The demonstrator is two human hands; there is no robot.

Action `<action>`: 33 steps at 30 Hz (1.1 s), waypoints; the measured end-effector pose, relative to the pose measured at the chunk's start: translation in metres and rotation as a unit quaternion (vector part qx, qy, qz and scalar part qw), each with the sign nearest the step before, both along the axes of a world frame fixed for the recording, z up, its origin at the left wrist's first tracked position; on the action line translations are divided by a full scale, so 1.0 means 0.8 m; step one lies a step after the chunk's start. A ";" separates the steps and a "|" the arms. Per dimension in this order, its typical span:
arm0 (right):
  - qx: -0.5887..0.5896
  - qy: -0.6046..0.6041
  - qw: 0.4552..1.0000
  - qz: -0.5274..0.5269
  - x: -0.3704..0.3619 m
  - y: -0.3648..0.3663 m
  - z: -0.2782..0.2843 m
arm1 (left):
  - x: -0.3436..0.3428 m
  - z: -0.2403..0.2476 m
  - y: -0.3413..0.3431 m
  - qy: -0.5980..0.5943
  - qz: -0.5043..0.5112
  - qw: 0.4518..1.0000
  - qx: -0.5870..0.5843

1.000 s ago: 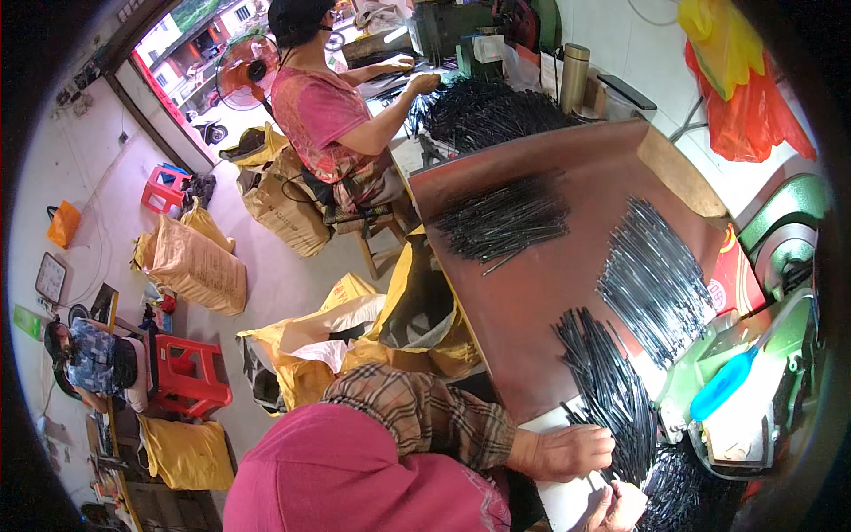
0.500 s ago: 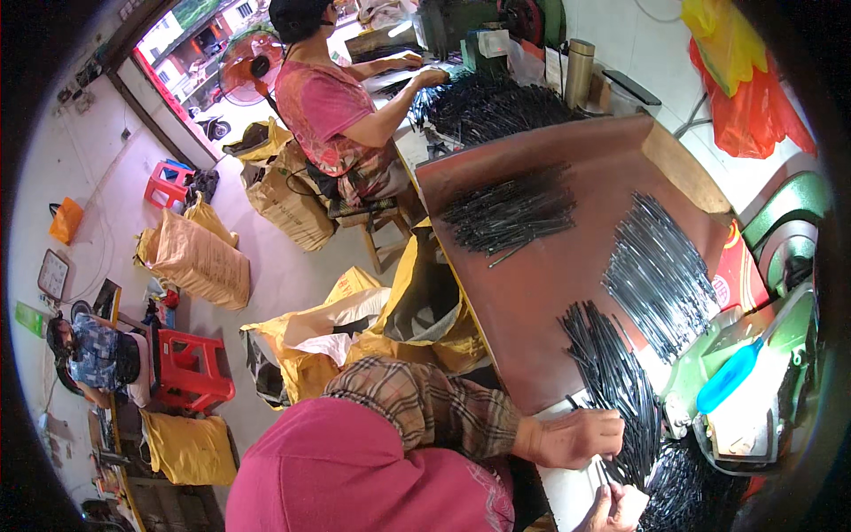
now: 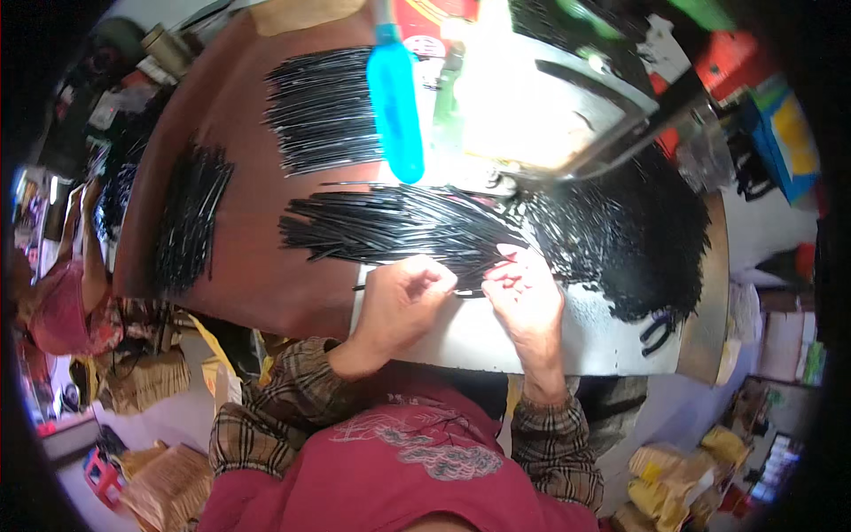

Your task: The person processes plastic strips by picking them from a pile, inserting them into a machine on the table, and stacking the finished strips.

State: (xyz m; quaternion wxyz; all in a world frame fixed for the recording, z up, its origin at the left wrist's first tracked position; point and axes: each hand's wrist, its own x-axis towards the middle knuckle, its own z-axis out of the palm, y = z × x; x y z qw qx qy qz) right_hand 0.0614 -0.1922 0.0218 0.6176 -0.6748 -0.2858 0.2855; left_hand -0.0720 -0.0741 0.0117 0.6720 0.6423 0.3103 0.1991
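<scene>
My left hand (image 3: 403,301) is closed in a pinch at the near edge of a loose bundle of thin black strips (image 3: 381,222). The end of a black strip pokes out past its left side. Opposite it, my right hand (image 3: 527,301) has its fingertips closed around the other end of a black strip (image 3: 468,293) that spans the short gap between the hands. The exact number of strips held is hidden by the fingers. Right of my right hand spreads a large tangled heap of black strips (image 3: 638,230).
Neat rows of black strips (image 3: 324,111) lie on the brown sheet (image 3: 244,230), with another bunch (image 3: 191,217) at left. A bright-blue handle (image 3: 396,111) stands over the table beside a strongly lit machine (image 3: 532,106). A co-worker (image 3: 66,301) sits at far left.
The view has swung to the right, so the table and bundle now lie straight in front of me. Both hands stay close together by the bundle, fingers pinched.
</scene>
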 end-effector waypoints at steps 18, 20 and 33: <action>-0.120 -0.274 0.940 -0.164 0.053 -0.069 0.004 | 0.005 0.005 -0.006 -0.009 -0.043 0.969 0.242; -0.136 -0.342 0.917 -0.156 0.067 -0.073 0.002 | 0.008 -0.002 -0.006 -0.038 -0.028 0.974 0.223; -0.166 -0.462 0.869 -0.067 0.102 -0.053 0.022 | -0.004 0.015 0.003 -0.037 -0.060 0.966 0.250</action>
